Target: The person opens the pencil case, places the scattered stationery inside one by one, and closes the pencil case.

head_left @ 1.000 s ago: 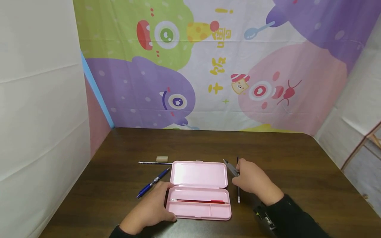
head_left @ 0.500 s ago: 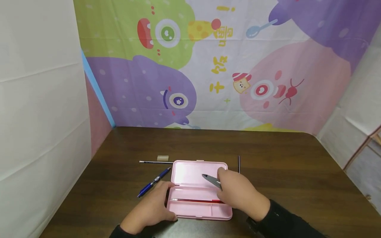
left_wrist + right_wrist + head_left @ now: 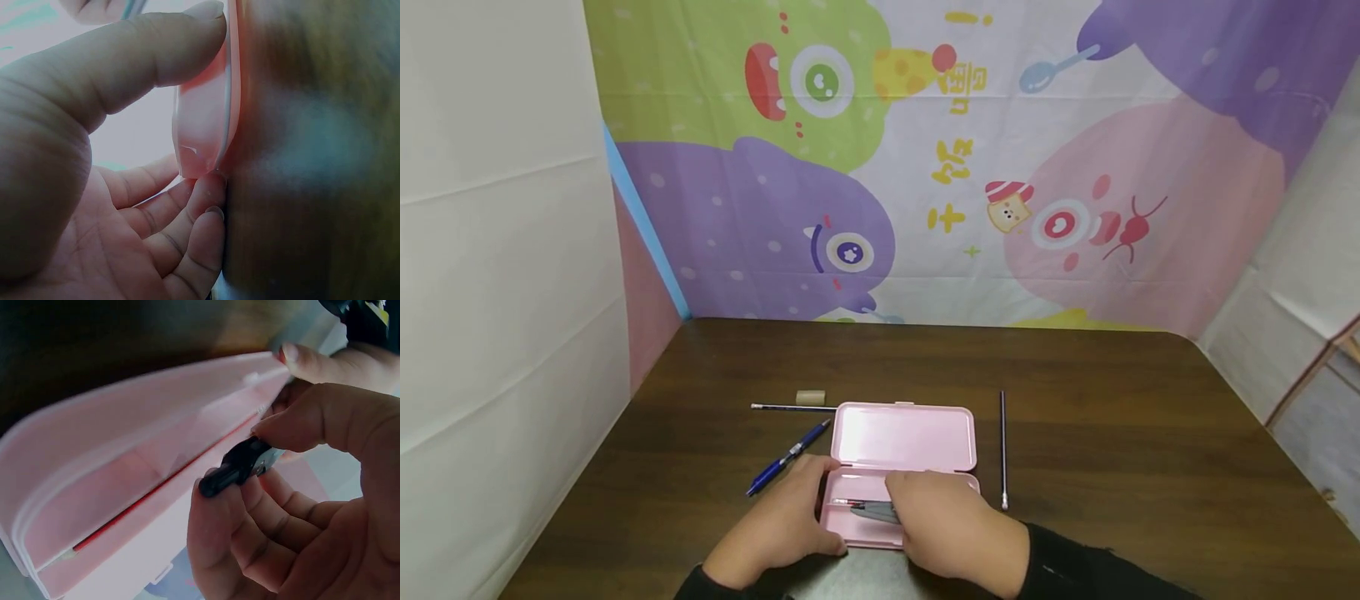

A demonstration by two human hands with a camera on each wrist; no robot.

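An open pink pencil case [image 3: 904,436] lies on the table, its lid folded back. My left hand [image 3: 775,518] grips the case's left end, thumb at the front corner and fingers along the side, as the left wrist view shows. My right hand [image 3: 953,527] is over the case's lower tray and pinches a grey drawing compass [image 3: 876,512] with a black hinged head. The compass points left above the tray; whether it touches the tray cannot be told. In the right wrist view a red pencil [image 3: 159,486] lies lengthwise in the case; my right hand hides part of it in the head view.
A blue pen [image 3: 787,458] lies slanted at the left of the case. Behind it are a dark pencil [image 3: 790,408] and a beige eraser [image 3: 810,398]. Another dark pencil [image 3: 1003,450] lies right of the case. A printed cloth [image 3: 925,275] hangs behind the table [image 3: 1097,400].
My right hand has carried the compass from beside the right pencil, leftward and nearer to me, over the lower tray. My left hand has stayed on the case.
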